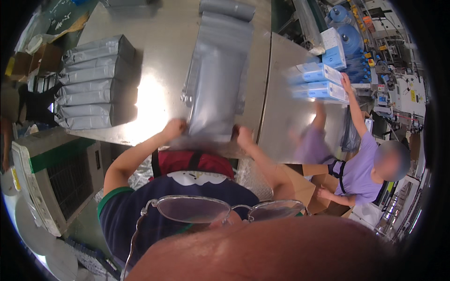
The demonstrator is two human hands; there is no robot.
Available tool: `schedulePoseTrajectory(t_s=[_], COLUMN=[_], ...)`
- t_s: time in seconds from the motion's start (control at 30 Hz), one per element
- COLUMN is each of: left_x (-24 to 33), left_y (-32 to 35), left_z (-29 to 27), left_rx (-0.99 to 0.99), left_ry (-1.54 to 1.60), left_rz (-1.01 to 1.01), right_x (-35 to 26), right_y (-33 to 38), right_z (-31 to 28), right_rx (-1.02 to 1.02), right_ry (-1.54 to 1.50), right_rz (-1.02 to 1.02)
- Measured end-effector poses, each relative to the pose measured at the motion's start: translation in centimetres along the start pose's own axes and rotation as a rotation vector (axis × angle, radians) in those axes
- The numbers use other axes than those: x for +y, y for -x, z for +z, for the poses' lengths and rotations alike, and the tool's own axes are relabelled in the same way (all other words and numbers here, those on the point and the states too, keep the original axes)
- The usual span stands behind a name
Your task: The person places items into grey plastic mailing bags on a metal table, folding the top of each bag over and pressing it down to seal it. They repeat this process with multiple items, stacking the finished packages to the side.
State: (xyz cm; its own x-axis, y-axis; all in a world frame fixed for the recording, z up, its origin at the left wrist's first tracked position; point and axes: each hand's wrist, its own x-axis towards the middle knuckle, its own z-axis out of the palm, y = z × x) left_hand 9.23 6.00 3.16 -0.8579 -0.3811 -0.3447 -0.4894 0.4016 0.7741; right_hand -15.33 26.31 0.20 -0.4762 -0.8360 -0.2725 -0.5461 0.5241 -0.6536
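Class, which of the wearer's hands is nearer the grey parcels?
Left. The left hand is right of the parcels, by the bags' near left corner; the right hand is farther off, by their near right corner.

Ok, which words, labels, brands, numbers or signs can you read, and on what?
None reads clearly.
Blue-and-white boxes: print too small and blurred.
Yellow label on white machine: too small.
White chest patch: lettering too indistinct.
Flat grey plastic: no print visible.
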Motion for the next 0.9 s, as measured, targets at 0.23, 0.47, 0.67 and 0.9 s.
schedulePoseTrajectory(t_s=[0.23, 0.47, 0.67, 0.9], left_x=[0.3, -0.5, -1.3, 2.8], left_y=[2.8, 4.7, 3.8, 3.3], left_z=[1.7, 3.0, 3.3, -2.0], left_rx=[0.375, 0.278, 0.195, 0.536], left_ry=[0.241, 0.630, 0.902, -0.678], left_rz=[-0.201, -0.135, -0.216, 0.330], right_x=[-7.7, -15.9, -12.7, 4.3], right_y=[5.0, 0.7, 1.3, 18.6], right_z=[-3.5, 4.9, 7.1, -2.7], right_rx=[-0.576, -0.031, 0.178, -0.810], right_ry=[0.605, -0.370, -0.514, 0.674], right_rz=[-0.128, -0.347, -0.248, 0.049])
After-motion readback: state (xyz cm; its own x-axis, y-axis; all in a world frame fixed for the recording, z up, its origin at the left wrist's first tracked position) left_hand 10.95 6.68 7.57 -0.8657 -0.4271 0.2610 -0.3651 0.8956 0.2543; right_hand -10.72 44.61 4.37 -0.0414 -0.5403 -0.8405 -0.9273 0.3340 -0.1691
